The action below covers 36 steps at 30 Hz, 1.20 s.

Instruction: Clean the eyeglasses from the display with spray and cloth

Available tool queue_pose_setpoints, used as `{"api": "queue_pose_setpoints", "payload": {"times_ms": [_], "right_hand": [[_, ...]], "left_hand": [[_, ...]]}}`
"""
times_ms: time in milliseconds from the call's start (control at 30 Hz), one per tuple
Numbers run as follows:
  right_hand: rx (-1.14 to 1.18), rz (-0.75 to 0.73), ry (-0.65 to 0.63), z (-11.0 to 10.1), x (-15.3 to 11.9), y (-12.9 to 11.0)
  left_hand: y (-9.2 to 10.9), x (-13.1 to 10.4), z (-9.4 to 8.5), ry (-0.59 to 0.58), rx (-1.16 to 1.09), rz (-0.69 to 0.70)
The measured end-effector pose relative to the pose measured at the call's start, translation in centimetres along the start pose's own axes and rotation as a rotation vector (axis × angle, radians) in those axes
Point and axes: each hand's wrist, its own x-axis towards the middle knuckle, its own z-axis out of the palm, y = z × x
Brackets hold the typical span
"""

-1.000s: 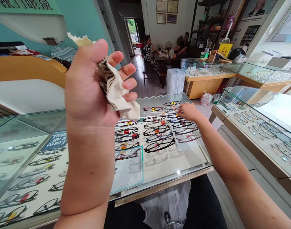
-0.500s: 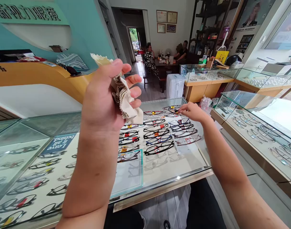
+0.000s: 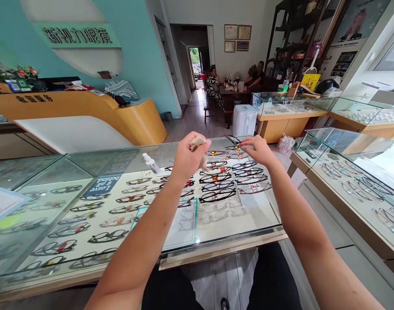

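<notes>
My left hand (image 3: 192, 157) is closed around a crumpled beige cleaning cloth (image 3: 197, 141), whose lower end hangs below the fingers. It hovers over the glass display case (image 3: 180, 254). At the back of the case, my right hand (image 3: 257, 150) pinches a dark pair of glasses (image 3: 233, 140); its fingers hide part of the frame. Below both hands lie rows of eyeglasses (image 3: 218, 196), several with red or yellow tags. A white spray bottle (image 3: 150, 163) stands left of my left hand.
Another glass case (image 3: 348, 172) stands to the right, with a walkway between. Further back are a white suitcase (image 3: 244, 120) and a table (image 3: 231, 89) with people seated around it. A curved yellow counter (image 3: 135, 122) lies to the left.
My left hand has dropped from high in front of the camera to just above the case, still gripping the cloth. The right hand now has the glasses slightly lifted. The view has shifted left.
</notes>
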Motion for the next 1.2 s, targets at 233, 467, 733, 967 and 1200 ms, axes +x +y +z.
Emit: {"api": "queue_pose_setpoints", "payload": {"times_ms": [233,467,733,967,1200], "right_hand": [[-0.445,0.011,-0.234,1.7,-0.3,0.4],[-0.533,0.042,-0.253,3.4,0.0,1.5],[-0.573,0.072,-0.314,3.6,-0.3,1.9],[-0.349,0.028,-0.129,2.0,-0.4,0.1],[-0.068,-0.216,0.014,3.0,-1.6,-7.6]], "left_hand": [[-6.8,-2.6,-0.8,0.042,0.347,-0.008],[-7.1,-2.5,-0.7,0.042,0.39,0.026],[-7.4,-2.3,-1.0,0.097,0.355,-0.009],[-7.1,-2.4,-0.9,0.074,0.3,-0.044],[-6.6,-2.4,0.2,-0.036,0.07,-0.195]]}}
